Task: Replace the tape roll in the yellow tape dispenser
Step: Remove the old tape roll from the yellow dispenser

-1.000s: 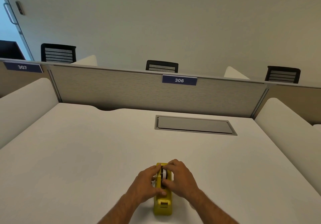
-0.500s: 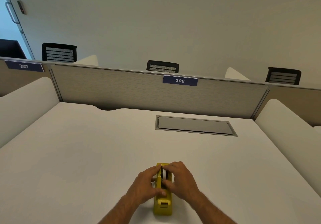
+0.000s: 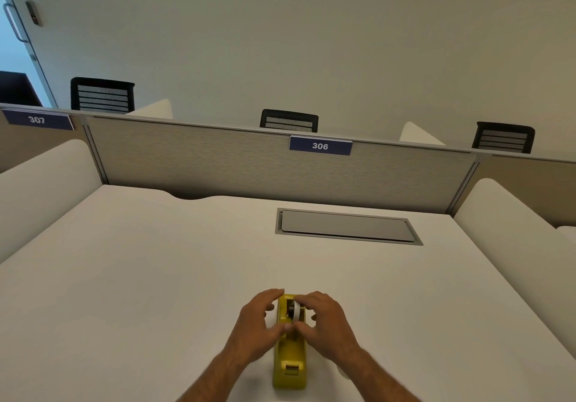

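Observation:
The yellow tape dispenser [image 3: 290, 361] stands on the white desk [image 3: 156, 277] near its front edge, cutter end toward me. A white tape roll [image 3: 296, 310] with a dark core sits in its cradle. My right hand [image 3: 327, 320] curls over the roll from the right, fingertips on its top and thumb at its near side. My left hand [image 3: 257, 323] rests against the dispenser's left wall, fingers spread along the far corner, thumb meeting the right thumb just in front of the roll.
A grey flush cable hatch [image 3: 347, 226] lies in the desk behind the dispenser. Beige partitions with the label 306 [image 3: 320, 146] close the back and white panels the sides. A small white object [image 3: 342, 373] peeks out under my right forearm.
My left fingers have spread away from the roll toward the dispenser's left side, so more of the white roll shows. The right hand stays on the roll; the dispenser has not moved.

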### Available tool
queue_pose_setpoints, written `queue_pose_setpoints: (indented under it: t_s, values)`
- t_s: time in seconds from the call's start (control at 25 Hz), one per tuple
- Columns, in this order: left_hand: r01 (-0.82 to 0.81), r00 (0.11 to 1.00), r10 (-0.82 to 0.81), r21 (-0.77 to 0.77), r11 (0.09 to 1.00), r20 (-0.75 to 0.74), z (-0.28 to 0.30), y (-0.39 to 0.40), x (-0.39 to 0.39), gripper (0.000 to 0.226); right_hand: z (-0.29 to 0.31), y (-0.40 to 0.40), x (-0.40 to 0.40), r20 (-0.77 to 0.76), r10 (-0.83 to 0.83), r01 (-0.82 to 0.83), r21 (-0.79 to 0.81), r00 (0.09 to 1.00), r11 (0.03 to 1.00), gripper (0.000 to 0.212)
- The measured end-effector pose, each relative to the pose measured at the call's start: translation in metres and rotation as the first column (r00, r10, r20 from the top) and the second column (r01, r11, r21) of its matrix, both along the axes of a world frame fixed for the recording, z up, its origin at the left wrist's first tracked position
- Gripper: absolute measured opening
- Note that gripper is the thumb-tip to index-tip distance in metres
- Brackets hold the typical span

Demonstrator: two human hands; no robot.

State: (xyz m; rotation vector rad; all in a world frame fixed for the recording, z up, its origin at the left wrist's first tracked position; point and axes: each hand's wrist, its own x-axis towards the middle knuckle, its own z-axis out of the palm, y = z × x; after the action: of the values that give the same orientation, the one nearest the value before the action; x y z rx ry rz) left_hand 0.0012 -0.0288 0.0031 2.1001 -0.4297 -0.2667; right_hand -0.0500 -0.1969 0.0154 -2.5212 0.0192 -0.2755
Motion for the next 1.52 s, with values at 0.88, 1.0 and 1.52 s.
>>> queue_pose_setpoints:
  t_s: [0.88,1.0,1.52]
  values:
    - [-0.175,0.947,0.027,-0.441,0.880,-0.320,0.025,-0.015,-0.019,0.017,0.024,-0.006,-0.010,-0.067,-0.004,0.029,0.380,0.998,0.925,0.046]
    - [-0.183,0.937,0.008,-0.472,0.862,-0.348,0.028,-0.014,-0.018,0.018,0.023,-0.011,-0.009,-0.101,0.006,0.040,0.442,0.995,0.896,0.038]
    - [-0.060,0.929,-0.112,-0.441,0.896,-0.354,0.026,-0.012,-0.018,0.039,0.022,-0.010,-0.006,-0.124,-0.113,0.165,0.596,0.986,0.786,0.025]
